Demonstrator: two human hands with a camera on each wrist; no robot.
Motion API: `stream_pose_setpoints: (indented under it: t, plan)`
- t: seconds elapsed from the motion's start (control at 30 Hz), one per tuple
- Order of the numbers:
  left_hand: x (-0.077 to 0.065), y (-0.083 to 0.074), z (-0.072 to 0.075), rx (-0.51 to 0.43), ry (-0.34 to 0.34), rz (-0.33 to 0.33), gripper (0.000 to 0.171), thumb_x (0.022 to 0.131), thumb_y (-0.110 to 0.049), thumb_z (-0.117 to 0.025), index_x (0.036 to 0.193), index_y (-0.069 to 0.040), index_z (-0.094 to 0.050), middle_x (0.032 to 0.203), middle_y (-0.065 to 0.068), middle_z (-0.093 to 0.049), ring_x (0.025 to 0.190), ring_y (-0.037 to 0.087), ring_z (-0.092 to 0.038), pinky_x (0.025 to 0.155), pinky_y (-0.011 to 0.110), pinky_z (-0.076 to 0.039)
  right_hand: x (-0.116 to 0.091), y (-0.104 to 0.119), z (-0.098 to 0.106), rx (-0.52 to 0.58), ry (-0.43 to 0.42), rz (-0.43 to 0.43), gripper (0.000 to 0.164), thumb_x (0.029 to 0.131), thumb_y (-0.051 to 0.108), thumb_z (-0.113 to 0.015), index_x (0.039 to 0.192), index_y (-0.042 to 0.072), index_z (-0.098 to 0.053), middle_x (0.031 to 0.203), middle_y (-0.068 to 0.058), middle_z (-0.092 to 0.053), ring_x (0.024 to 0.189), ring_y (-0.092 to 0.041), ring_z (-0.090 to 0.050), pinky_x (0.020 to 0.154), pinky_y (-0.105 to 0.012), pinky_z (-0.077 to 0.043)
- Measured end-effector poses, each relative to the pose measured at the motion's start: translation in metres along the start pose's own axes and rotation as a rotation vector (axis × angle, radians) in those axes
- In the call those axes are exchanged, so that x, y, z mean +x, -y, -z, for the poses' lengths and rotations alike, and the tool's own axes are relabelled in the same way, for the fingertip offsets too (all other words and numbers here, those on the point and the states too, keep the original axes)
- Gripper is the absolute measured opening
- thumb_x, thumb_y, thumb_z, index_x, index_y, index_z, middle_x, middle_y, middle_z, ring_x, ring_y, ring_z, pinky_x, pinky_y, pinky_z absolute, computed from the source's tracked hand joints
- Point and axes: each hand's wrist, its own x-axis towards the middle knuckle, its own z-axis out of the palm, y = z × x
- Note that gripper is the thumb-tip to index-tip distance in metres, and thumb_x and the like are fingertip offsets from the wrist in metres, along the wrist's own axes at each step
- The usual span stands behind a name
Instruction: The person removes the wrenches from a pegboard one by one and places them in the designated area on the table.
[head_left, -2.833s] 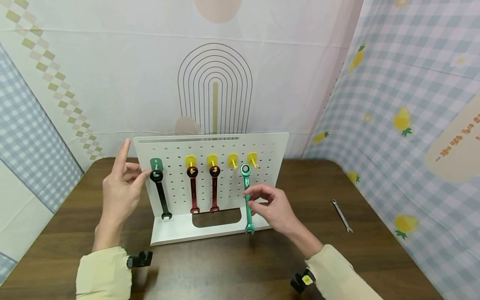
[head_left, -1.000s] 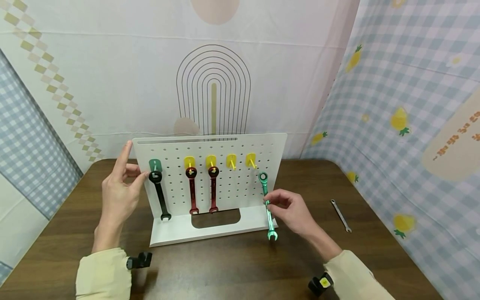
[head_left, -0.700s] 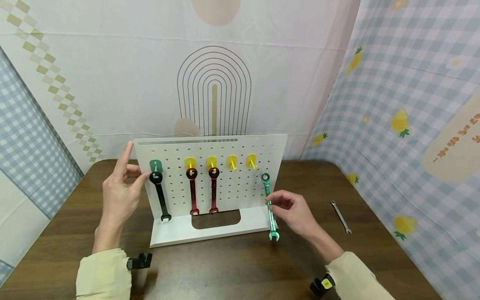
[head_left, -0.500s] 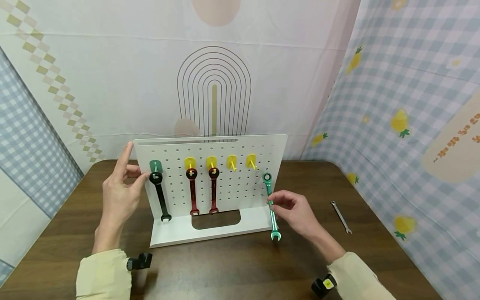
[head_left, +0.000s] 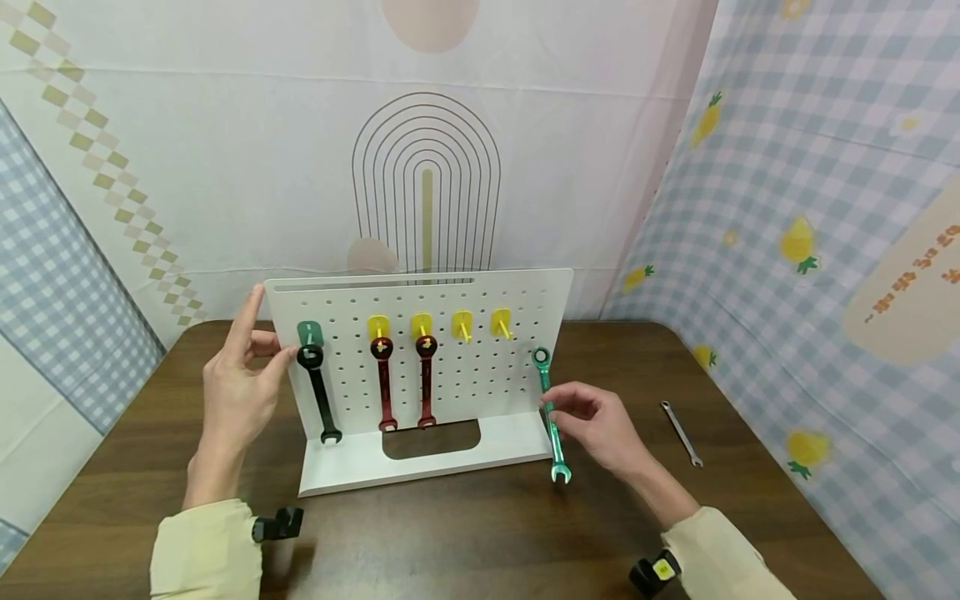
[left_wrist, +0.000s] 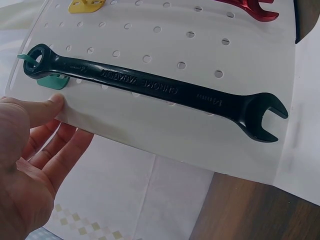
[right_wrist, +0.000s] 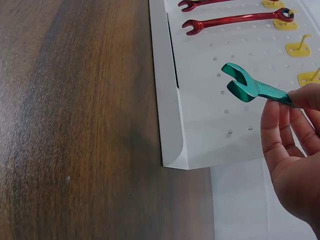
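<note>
A green combination wrench (head_left: pixel 556 443) is pinched between the thumb and fingers of my right hand (head_left: pixel 596 423), its ring end up, in front of the right edge of a white pegboard (head_left: pixel 450 379). In the right wrist view the open jaw end of the green wrench (right_wrist: pixel 272 93) points away from the hand. My left hand (head_left: pixel 242 379) holds the board's left edge, thumb on the front face. Beside that thumb a black wrench (left_wrist: pixel 150 82) hangs from a green hook (left_wrist: pixel 54 81). Two red wrenches, one left (head_left: pixel 386 387) and one right (head_left: pixel 426 387), hang from yellow hooks.
Two bare yellow hooks, one left (head_left: pixel 462 323) and one right (head_left: pixel 501 322), sit on the board's right half. A small silver wrench (head_left: pixel 681 433) lies on the wooden table (head_left: pixel 450 542) at the right. Patterned cloth (head_left: pixel 300 167) hangs behind and at both sides.
My right hand has carried the green wrench rightward and slightly down, from in front of the rightmost yellow hooks to the board's right edge. The left hand has stayed at the board's edge.
</note>
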Motion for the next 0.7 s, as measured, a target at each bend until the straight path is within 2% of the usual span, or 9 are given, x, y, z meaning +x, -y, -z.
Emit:
stream_pose_setpoints:
  t: [0.17,0.3,0.6,0.7]
  plan:
    - [0.0,0.0,0.0,0.001,-0.001,0.005,0.092,0.088,0.013,-0.077,0.163,-0.028,-0.043,0.091,-0.019,-0.058,0.088,-0.019,-0.056,0.075,-0.002,-0.044,-0.001,-0.003,0.004,0.005,-0.002,-0.008,0.02,0.095,-0.003,-0.072,0.114,-0.006,-0.073,0.102,-0.004,-0.075,0.08,-0.01,-0.064,0.071,-0.03,-0.061]
    - [0.0,-0.001,0.0,0.005,-0.004,0.009,0.091,0.088,0.013,-0.077,0.163,-0.027,-0.043,0.09,-0.017,-0.059,0.088,-0.018,-0.056,0.074,-0.002,-0.044,-0.002,-0.004,0.006,0.006,0.0,-0.006,0.02,0.096,-0.003,-0.072,0.115,-0.006,-0.073,0.101,-0.002,-0.074,0.079,-0.01,-0.064,0.071,-0.033,-0.062]
    - [0.0,-0.001,0.0,0.003,-0.003,0.011,0.092,0.088,0.013,-0.077,0.163,-0.028,-0.043,0.09,-0.021,-0.058,0.087,-0.018,-0.056,0.074,-0.001,-0.044,-0.004,-0.009,0.012,0.024,-0.01,0.001,0.018,0.095,-0.002,-0.073,0.114,-0.003,-0.074,0.097,0.005,-0.073,0.077,-0.01,-0.064,0.068,-0.03,-0.061]
    - [0.0,-0.001,0.0,0.001,-0.003,0.014,0.092,0.088,0.013,-0.077,0.163,-0.028,-0.043,0.09,-0.022,-0.058,0.087,-0.018,-0.056,0.074,-0.001,-0.044,-0.004,-0.01,0.014,0.031,-0.009,-0.002,0.019,0.095,-0.002,-0.073,0.114,-0.004,-0.074,0.098,0.003,-0.074,0.077,-0.01,-0.064,0.068,-0.031,-0.061]
